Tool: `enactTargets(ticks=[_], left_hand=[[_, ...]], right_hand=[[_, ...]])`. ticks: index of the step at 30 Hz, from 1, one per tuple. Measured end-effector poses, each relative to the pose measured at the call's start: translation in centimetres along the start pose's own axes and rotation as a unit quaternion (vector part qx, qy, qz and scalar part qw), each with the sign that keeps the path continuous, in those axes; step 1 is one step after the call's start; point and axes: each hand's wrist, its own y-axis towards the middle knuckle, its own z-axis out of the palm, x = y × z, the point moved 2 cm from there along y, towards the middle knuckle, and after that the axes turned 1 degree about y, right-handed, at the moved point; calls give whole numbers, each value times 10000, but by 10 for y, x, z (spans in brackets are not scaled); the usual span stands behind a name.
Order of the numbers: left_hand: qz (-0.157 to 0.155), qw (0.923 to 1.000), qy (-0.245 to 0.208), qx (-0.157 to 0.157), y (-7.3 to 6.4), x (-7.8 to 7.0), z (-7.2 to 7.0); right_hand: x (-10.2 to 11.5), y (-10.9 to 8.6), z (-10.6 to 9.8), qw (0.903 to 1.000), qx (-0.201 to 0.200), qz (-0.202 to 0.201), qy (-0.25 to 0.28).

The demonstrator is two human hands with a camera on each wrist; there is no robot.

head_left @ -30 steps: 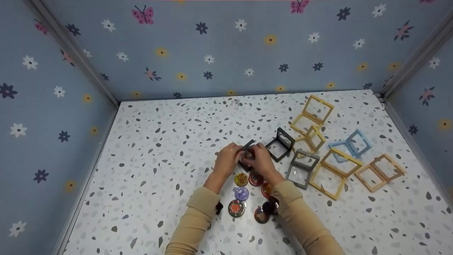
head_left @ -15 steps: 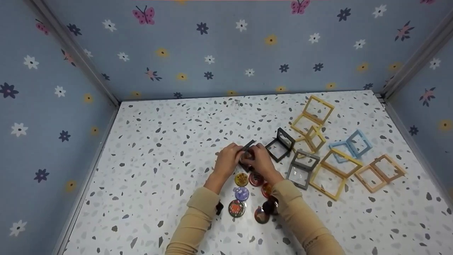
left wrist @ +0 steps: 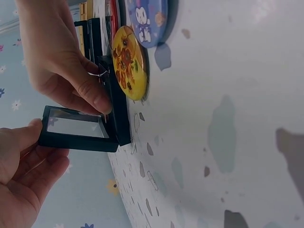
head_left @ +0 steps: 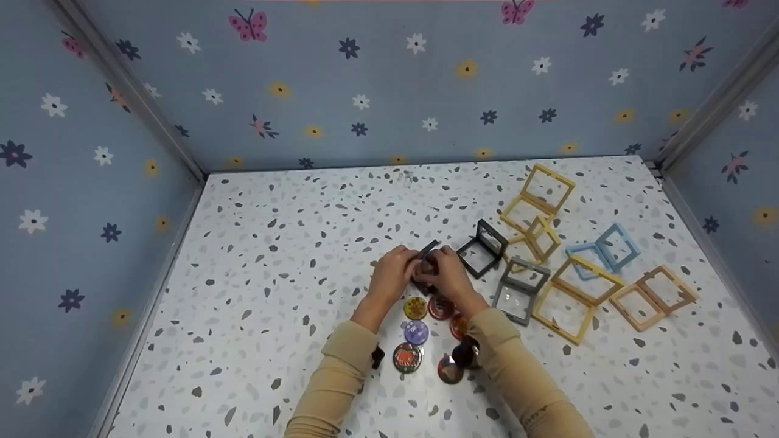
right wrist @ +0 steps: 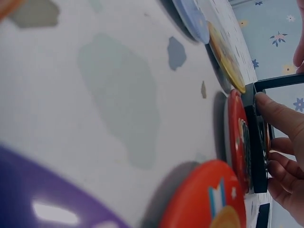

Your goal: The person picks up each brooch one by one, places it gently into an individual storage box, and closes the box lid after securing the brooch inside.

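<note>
In the head view, my left hand (head_left: 389, 274) and right hand (head_left: 450, 277) meet over a dark hinged display frame near the table's middle. My left fingers and thumb pinch its raised, clear-windowed lid (left wrist: 78, 144), as the left wrist view shows. The lower half (left wrist: 118, 107) lies on the table. My right thumb and fingers hold a round button badge (head_left: 428, 266) at that lower half; most of it is hidden behind the fingers. Right beside the frame lie a yellow sunflower badge (left wrist: 128, 61) and a red badge (right wrist: 237, 137).
Nearer me lie a purple badge (head_left: 416, 333), a red-centred dark badge (head_left: 406, 358), an orange-red badge (head_left: 458, 326) and a brownish badge (head_left: 450, 370). Several opened frames spread rightward: black (head_left: 494, 231), grey (head_left: 522, 286), yellow (head_left: 575, 289), blue (head_left: 607, 257), light brown (head_left: 651, 296). Patterned walls (head_left: 389, 79) enclose the table.
Almost nothing differs: both hands stay at the dark frame, with only slight shifts of the right fingers over the badge.
</note>
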Motion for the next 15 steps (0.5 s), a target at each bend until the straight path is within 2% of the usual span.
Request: enactTargets(ticks=[7,15], left_hand=[[6,10000,-13,-23,1,0,0],[-57,9999,-102,49,0,0,1]], right_hand=[[-2,-2,-3,9999,-50,-72,98],[-4,-7,-9,9995,23,118,306]])
